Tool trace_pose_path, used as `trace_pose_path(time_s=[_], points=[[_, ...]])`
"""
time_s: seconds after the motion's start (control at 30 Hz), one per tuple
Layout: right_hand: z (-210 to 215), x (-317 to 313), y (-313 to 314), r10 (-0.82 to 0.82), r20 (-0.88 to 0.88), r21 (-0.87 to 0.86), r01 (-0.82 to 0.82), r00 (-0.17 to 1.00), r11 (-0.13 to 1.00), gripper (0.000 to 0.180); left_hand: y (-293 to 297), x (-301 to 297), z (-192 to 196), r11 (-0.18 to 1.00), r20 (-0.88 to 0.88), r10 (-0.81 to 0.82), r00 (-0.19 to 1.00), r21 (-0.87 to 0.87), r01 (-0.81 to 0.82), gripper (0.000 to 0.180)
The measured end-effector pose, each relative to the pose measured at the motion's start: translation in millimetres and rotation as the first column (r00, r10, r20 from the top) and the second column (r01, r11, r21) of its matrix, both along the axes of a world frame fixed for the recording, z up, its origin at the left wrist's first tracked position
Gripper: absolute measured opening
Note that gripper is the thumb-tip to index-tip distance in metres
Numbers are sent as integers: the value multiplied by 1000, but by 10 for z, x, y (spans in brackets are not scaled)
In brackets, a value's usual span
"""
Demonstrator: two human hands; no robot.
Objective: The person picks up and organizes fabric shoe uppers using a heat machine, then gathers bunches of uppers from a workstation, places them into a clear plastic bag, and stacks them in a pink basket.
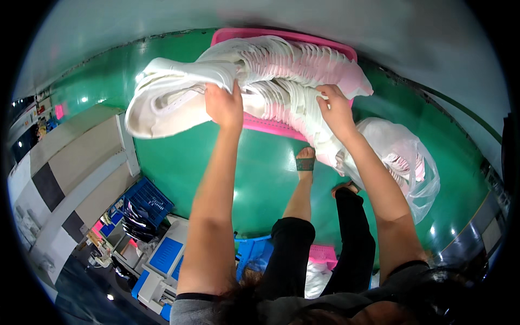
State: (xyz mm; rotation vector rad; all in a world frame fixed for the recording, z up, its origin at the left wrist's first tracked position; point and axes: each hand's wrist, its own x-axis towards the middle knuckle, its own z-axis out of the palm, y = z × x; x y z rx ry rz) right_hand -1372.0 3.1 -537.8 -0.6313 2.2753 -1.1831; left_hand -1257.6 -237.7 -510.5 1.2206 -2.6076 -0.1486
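My left hand (224, 108) is closed on the edge of a white curved fabric piece (181, 127), at the end of a long nested stack on the left. The piece looks like a shoe upper, with an oval opening. My right hand (338, 114) rests with bent, parted fingers at the near row of white and pink nested pieces (284, 100). A far row (287, 59) curves behind it. Both rows lie over a pink basket (281, 127), whose inside is mostly hidden by them.
A clear plastic bag (425, 184) with more pink and white pieces stands at the right. A blue crate (149, 200) sits at the lower left beside a grey and blue cabinet (162, 254). My feet are on the green floor (260, 168); a pink basket (323, 254) is below my legs.
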Motion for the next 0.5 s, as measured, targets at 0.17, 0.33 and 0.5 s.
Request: trace_pose_path(time_s=[0.17,0.33,0.5], points=[[-375,-381,-88,-23,-59,9,24,998,1000,21,-432,-505,-747,652,179,556,812,513,-559,75],[-711,-612,-175,55,-145,52,-48,988,998,20,-417,-469,-1106,603,119,604,788,579,-549,89],[-953,-846,-467,91,-230,28,-87,969,996,23,-356,-53,-1216,518,-363,459,811,851,88,80]])
